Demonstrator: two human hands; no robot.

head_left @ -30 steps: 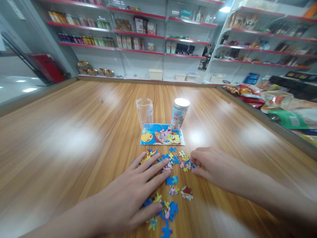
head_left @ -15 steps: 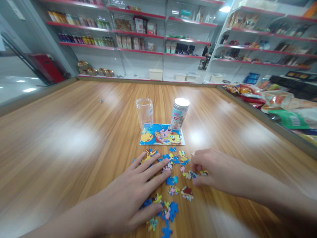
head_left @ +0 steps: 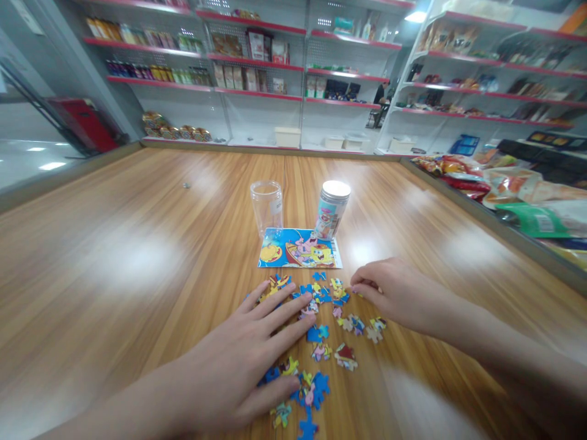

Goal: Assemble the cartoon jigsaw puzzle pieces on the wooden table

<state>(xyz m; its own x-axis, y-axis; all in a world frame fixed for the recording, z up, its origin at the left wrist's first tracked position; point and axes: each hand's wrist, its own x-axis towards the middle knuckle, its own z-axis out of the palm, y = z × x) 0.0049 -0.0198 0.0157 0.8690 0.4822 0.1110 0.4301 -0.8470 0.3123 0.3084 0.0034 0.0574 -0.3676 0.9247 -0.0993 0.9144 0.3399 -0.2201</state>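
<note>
My left hand lies flat with fingers spread over several jigsaw pieces and partly covers them. To its right, my right hand is closed in a pinch low over the table; whatever its fingertips hold or touch is hidden. Just left of those fingertips lies a yellow and blue jigsaw piece. Below the right hand are a beige piece and a blue-and-beige one. A dark red piece sits nearer me. Beyond the pieces rests a cartoon picture card.
Behind the card, a clear open jar stands left of a labelled jar with a white lid. A small object lies far left on the wooden table. Snack bags lie beyond the right edge; stocked shelves line the back.
My right hand has moved up and away from the beige piece, which now shows fully. Its fingertips now cover the spot of a small pale piece. My left hand has stayed in place.
</note>
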